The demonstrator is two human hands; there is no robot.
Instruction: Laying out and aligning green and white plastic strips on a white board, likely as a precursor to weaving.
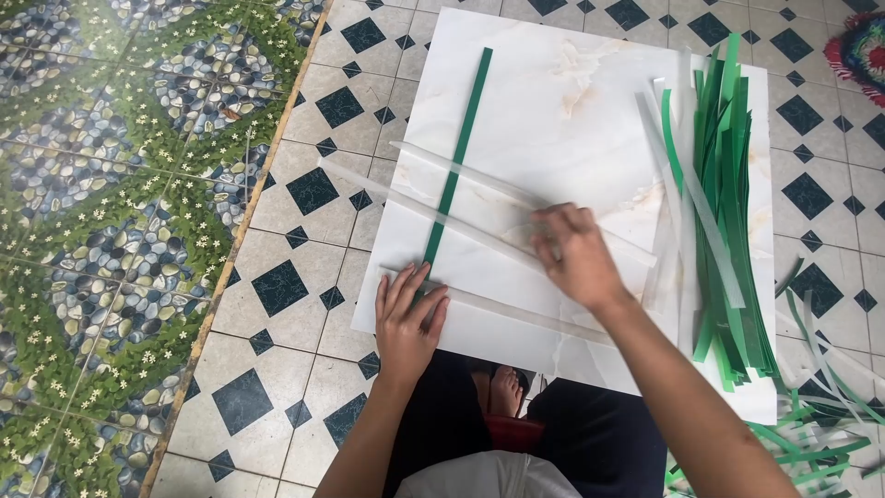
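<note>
Head view: a white marble-patterned board (572, 92) is laid flat on the tiled floor (304, 194) in front of the seated person, and a single dark green strip (458, 157) is set lengthwise on it, running away from the left hand (408, 318). The left hand is spread flat, fingers open, and the near end of the green strip is pinned under its fingertips, apparently so that the strip is kept from sliding. Three translucent white strips (461, 221) are laid across the green one, between the two hands and just beyond the left fingertips; whether they pass over or under it cannot be told everywhere. The right hand (576, 254) is curled, palm down, on the right ends of these white strips; whether one is pinched or only pressed cannot be told. Beyond the right hand a loose bundle of green and white strips (724, 194) is kept on the board's edge, within reach. More offcuts (811, 433) are scattered on the floor beside the right forearm. No container is seen.
</note>
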